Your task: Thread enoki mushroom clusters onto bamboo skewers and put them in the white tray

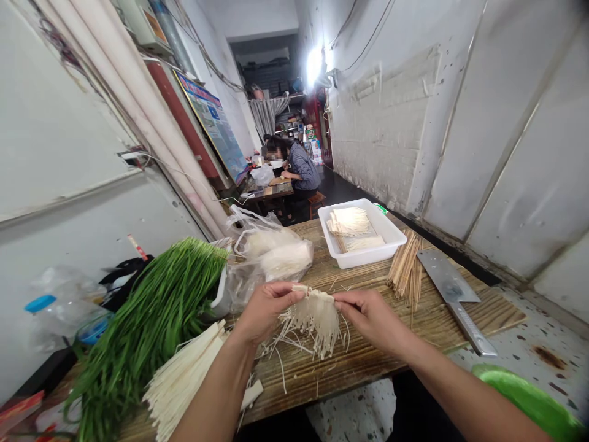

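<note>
A flat bunch of enoki mushrooms (317,319) hangs between my two hands over the wooden table, its thin caps pointing down. My left hand (271,307) pinches the top left end between thumb and fingers. At the top right end, my right hand (365,313) pinches it too; whether a skewer runs through it I cannot make out. Loose enoki strands lie on the wood below. A larger pile of enoki (188,374) rests beside my left forearm. Bamboo skewers (405,270) lie in a bundle to the right, next to a cleaver (453,294).
A white plastic tray (363,258) holding flat enoki pieces stands behind my hands. Plastic bags (271,252) with pale contents and a heap of green chives (156,325) are on the left. A green basin (524,399) sits low right. Farther back, a person (301,169) sits at another table.
</note>
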A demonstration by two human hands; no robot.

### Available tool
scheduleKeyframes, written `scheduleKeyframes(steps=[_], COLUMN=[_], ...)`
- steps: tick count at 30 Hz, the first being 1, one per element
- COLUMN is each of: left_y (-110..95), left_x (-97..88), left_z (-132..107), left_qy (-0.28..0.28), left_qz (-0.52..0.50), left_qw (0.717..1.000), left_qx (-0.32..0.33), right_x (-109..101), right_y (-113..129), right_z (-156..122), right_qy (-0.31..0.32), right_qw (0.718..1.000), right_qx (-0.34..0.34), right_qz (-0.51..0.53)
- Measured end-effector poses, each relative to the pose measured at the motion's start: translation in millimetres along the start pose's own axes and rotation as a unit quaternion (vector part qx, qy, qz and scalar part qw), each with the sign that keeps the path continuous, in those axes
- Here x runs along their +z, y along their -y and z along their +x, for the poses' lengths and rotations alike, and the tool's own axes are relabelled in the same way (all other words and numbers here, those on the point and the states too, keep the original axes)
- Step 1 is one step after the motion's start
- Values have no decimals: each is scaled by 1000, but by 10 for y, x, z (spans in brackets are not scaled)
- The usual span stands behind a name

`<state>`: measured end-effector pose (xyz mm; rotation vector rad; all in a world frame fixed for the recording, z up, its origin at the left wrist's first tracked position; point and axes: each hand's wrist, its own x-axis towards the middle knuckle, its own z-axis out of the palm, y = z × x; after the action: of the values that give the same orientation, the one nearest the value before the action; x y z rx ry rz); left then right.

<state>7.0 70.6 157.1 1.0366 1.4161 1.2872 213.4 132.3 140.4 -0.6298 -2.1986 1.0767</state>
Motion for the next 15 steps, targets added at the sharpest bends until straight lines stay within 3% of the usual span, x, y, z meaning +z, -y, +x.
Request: scheduleKeyframes(steps=[15], left_y=[-14], left_x=[0], left_z=[0], left_qy=[51], left_qz=[77], left_qw=[996], left_qx=[-7], right_x=[-115], right_y=[-47], right_z=[44], right_qy=[62], right_qw=[995], right_qx=[20], right_qz=[74])
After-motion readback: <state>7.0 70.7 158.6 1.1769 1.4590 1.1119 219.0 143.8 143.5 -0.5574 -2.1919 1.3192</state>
